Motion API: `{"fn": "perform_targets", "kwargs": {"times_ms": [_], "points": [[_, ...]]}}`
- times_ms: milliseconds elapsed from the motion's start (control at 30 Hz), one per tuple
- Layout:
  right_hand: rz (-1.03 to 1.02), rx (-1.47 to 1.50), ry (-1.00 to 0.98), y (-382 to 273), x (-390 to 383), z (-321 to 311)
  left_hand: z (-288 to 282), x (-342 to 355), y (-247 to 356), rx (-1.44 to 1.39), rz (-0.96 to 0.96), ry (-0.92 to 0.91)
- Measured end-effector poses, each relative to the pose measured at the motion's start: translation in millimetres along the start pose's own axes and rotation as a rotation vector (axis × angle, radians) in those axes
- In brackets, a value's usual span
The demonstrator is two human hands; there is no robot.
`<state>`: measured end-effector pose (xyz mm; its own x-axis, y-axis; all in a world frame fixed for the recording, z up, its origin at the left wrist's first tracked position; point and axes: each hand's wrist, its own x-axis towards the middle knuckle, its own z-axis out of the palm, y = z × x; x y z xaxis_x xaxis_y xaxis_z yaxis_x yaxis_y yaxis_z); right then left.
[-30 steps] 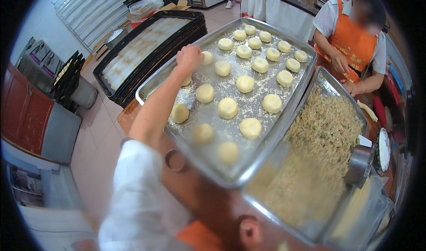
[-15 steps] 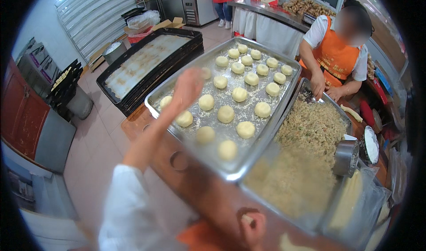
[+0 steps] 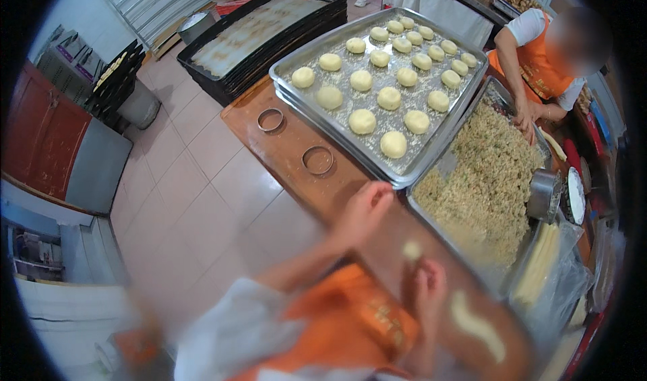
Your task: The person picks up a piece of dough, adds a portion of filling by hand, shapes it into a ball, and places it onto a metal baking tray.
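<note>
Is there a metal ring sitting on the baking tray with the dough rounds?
No, both metal rings lie on the brown tabletop, left of the baking tray holding the dough rounds.

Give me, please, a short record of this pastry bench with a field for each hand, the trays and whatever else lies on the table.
left hand: blurred, raised over the wooden table, near the corner of the dough tray; appears empty
right hand: blurred, just below a small pale dough piece; grip cannot be told
dough tray: metal, holds rows of round dough pieces
filling tray: crumbly filling mix
metal rings: two, empty, on the table
co-worker: orange apron, hands at the filling tray
</note>
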<state>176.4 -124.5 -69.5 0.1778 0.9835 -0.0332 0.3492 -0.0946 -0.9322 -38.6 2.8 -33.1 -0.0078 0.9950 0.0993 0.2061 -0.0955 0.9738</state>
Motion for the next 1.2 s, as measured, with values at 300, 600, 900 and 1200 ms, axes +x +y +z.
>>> {"fn": "perform_targets", "kwargs": {"times_ms": [300, 600, 900, 1200], "points": [[0.131, 0.160, 0.054, 12.9, -50.4, -17.7, 27.2, 18.6, -27.9, -0.397, -0.263, -0.059], [0.053, 0.072, 0.104, -14.7, -45.6, -16.5, -10.7, -1.8, -51.9, 0.606, 0.496, 0.206], [-0.120, -0.015, -0.063, -18.1, 0.5, 5.4, -93.0, 67.3, -71.2, 0.767, 0.612, 0.426], [-0.568, -0.150, -0.286, -71.0, 43.5, 76.6, -77.6, 15.7, -62.7, 0.750, 0.623, 0.342]]}}
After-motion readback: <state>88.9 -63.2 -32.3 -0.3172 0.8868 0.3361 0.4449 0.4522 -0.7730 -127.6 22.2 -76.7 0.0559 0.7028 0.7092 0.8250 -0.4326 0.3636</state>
